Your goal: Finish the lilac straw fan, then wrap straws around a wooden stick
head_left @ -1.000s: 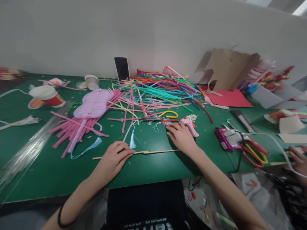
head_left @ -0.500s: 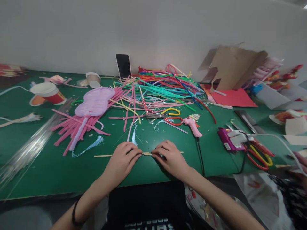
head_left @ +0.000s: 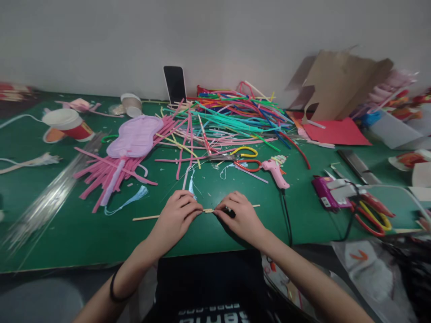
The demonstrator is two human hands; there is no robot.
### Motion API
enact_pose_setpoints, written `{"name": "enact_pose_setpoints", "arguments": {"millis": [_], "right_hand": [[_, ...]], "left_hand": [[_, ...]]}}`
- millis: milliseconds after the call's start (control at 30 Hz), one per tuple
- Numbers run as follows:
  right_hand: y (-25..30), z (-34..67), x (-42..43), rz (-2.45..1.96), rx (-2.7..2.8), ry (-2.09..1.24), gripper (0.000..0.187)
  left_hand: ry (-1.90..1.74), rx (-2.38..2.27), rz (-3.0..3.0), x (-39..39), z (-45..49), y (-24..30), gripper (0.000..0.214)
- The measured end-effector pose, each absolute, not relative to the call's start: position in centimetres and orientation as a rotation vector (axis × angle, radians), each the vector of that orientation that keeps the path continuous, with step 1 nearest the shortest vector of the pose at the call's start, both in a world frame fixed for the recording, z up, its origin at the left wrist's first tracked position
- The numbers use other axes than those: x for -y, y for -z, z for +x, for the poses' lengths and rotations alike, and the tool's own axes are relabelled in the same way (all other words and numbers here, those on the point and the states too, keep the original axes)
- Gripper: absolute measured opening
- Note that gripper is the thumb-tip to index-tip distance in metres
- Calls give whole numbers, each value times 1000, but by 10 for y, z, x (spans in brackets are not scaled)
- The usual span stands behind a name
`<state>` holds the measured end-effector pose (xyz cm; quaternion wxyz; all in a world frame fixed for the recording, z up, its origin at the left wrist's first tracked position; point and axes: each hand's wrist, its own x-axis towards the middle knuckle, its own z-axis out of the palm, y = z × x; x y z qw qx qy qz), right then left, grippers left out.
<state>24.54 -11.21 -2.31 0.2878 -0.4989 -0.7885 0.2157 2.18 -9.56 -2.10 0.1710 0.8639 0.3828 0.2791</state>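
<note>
Thin pale wooden sticks (head_left: 145, 218) lie crosswise near the front of the green table. Their ends overlap side by side in the small gap between my two hands. My left hand (head_left: 178, 213) is closed, pinching the sticks just left of this overlap. On the other side my right hand (head_left: 239, 217) pinches them with thumb and fingertips. A short tip of stick pokes out past the right hand. Beyond the left hand lies a light blue tassel (head_left: 191, 183). The palms hide the stretches of stick beneath them.
Behind the hands are scissors (head_left: 232, 157), a pink glue gun (head_left: 276, 173) with a black cord, and a heap of coloured pipe cleaners (head_left: 235, 121). A lilac fan-shaped piece (head_left: 136, 135) rests on pink strips at left. A purple power block (head_left: 326, 193) lies right.
The camera view has shifted slightly, so the table's things sit a little differently. Both hands keep their pinch on the sticks, and the overlapped ends show a bit more clearly between the fingertips.
</note>
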Motion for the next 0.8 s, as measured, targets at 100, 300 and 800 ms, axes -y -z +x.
{"name": "enact_pose_setpoints", "arguments": {"millis": [100, 300, 800], "right_hand": [[22, 245, 112, -1359, 2095, -566, 9], [21, 246, 112, -1353, 2091, -574, 10], [25, 245, 114, -1323, 2092, -498, 12]], "left_hand": [[-796, -1080, 2453, 94, 21, 24, 14], [-817, -1054, 2452, 92, 20, 26, 13], [-778, -1119, 2499, 96, 20, 24, 15]]}}
